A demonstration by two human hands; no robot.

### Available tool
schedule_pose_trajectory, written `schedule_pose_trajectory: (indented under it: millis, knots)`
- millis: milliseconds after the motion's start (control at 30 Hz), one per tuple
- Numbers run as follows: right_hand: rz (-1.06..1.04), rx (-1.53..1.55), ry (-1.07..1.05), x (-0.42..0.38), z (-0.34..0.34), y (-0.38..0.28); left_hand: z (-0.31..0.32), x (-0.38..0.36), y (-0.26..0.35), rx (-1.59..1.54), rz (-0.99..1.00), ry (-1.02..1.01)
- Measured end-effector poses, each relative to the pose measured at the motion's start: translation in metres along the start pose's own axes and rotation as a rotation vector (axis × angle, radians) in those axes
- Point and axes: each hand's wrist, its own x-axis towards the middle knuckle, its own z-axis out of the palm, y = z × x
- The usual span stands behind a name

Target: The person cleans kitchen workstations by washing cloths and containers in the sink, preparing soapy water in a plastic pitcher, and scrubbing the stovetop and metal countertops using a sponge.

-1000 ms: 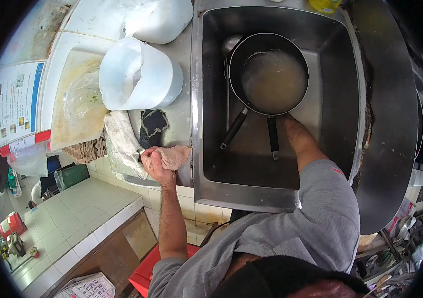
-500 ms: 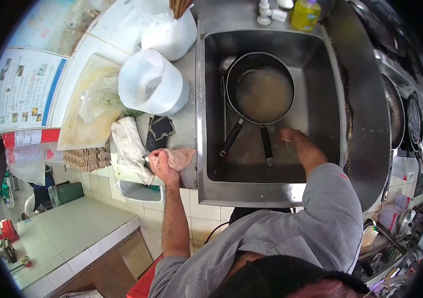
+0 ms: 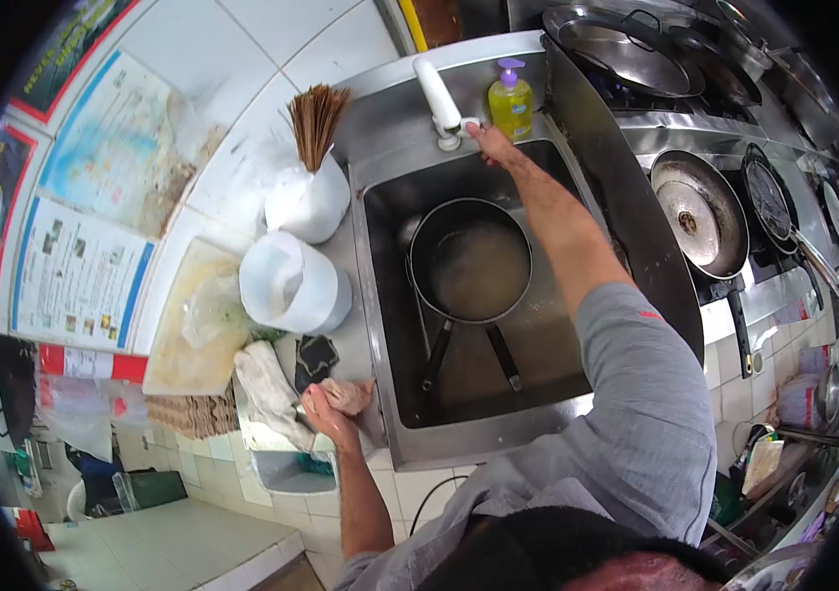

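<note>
Now the right hand (image 3: 491,141) has left the bottom of the sink (image 3: 577,212), where it lay beside the pan handles a moment ago, and reaches to the back rim, fingers at the base of the white tap (image 3: 437,98); whether they grip it I cannot tell. That looks like water being wanted for the dark pan (image 3: 471,261), which sits in the basin with cloudy liquid in it, a second handle lying alongside. The left hand (image 3: 326,412) stays clenched around a pinkish rag (image 3: 351,394) on the counter's edge. Yellow soap (image 3: 510,102) stands just beside the tap; white jugs (image 3: 291,286) and a crumpled cloth (image 3: 267,389) crowd the left counter.
</note>
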Motion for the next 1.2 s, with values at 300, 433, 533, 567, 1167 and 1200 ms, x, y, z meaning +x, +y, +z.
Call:
schedule_pose_trajectory:
  millis: [300, 433, 533, 567, 1167, 1200]
  knots:
    - [0.162, 0.669, -0.165, 0.029, 0.021, 0.017, 0.165, 0.026, 0.055, 0.482, 0.298, -0.641]
    - [-0.073, 0.268, 0.098, 0.022, 0.036, 0.026, 0.265, 0.051, 0.060, 0.352, 0.346, -0.830]
    - [0.065, 0.438, 0.115, -0.032, 0.034, 0.010, 0.333, 0.067, 0.048, 0.215, 0.287, -0.852]
    - [0.050, 0.565, 0.023, -0.045, 0.044, 0.022, 0.354, 0.084, 0.021, 0.361, 0.416, -0.708]
    - [0.199, 0.309, -0.199, -0.122, -0.012, -0.048, 0.375, 0.057, -0.051, -0.853, -0.506, -0.897]
    - [0.248, 0.403, -0.087, -0.129, -0.010, -0.046, 0.378, 0.062, -0.050, -0.667, -0.414, -0.846]
